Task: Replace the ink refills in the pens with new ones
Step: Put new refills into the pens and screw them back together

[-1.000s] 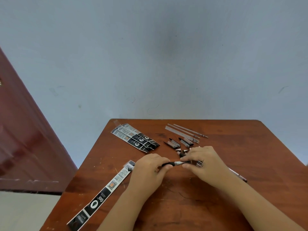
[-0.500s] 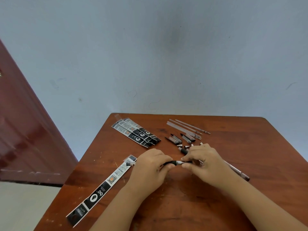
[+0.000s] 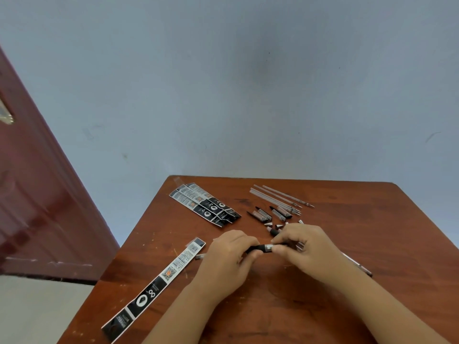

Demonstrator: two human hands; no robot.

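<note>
Change: since the frame 1 s back, both hands sit closer together on the pen, and the table fills a lower, more central part of the view; the loose parts lie in the same order as before.
Pen: the pen (image 3: 263, 248) lies crosswise between the 2 hands, just above the table (image 3: 409, 227), with a black section toward the left hand and a silver band beside the right fingertips.
Left hand: the left hand (image 3: 229, 259) is closed around the black end of the pen, thumb and fingers curled over it.
Right hand: the right hand (image 3: 304, 247) pinches the pen at the silver band, fingers tight on it; the rest of the barrel is hidden under the palm.
Just beyond the grip: small silver tips and black pen caps (image 3: 273, 214) lie scattered, nearly touching the right knuckles.
Farther beyond the grip: a bundle of clear refills (image 3: 278, 197) lies slantwise near the far edge.
Beyond and left of the grip: a stack of refill packets (image 3: 205, 204), black and white, fanned over each other.
Left of the grip, nearer the person: 1 opened packet (image 3: 154, 290), long and flat, its top end just beside the left hand.
Right of the grip: another pen (image 3: 357, 265) shows past the right wrist, partly hidden.
Surroundings: a pale blue wall (image 3: 248, 95) and a dark red door (image 3: 37, 194).
</note>
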